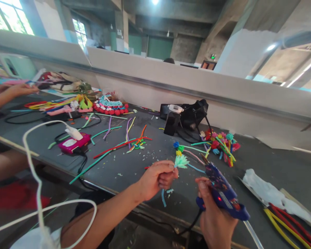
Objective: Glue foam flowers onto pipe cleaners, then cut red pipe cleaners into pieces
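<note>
My left hand (159, 178) is closed, pinching a mint-green pipe cleaner flower (181, 161) by its blue stem. Wrapped round the handle of a dark blue hot glue gun (221, 188) is my right hand (214, 214). The gun's nozzle points up and left, a short way right of the flower and apart from it. A red light glows on its body, and a clear glue stick (252, 233) sticks out of its rear. Just beyond the held flower lie small blue, green and yellow flower heads (179, 148) on stems.
Loose pipe cleaners (114, 148) and scraps are scattered mid-table. Finished flowers (225, 143) lie at right, near a black bag (197, 112) and a phone (171, 122). Scissors (282, 221) lie at right front. A pink power socket (74, 141) with cables stands left; another person's hands (22, 89) work beyond.
</note>
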The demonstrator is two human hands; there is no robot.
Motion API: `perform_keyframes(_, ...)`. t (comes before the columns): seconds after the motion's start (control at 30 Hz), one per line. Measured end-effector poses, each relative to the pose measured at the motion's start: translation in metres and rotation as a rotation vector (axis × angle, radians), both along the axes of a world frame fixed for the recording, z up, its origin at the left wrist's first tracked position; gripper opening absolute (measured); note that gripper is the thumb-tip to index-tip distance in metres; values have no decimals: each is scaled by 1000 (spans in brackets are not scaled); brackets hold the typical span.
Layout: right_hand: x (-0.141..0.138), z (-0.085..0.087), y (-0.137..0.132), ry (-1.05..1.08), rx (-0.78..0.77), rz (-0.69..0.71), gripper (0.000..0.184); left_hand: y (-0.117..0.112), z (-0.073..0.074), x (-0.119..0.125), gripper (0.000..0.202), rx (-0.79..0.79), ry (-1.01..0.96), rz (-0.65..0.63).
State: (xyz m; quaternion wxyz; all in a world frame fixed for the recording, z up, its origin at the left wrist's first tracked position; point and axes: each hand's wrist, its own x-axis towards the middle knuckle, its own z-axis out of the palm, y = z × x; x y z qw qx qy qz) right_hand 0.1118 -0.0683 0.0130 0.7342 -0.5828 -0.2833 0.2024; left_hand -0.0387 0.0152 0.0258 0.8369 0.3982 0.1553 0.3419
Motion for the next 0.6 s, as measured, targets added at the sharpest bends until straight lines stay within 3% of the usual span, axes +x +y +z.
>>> perform_keyframes(0.6,4,-6,-5,-37,-160,-29,39,0,0,-2,13,3,-51,82)
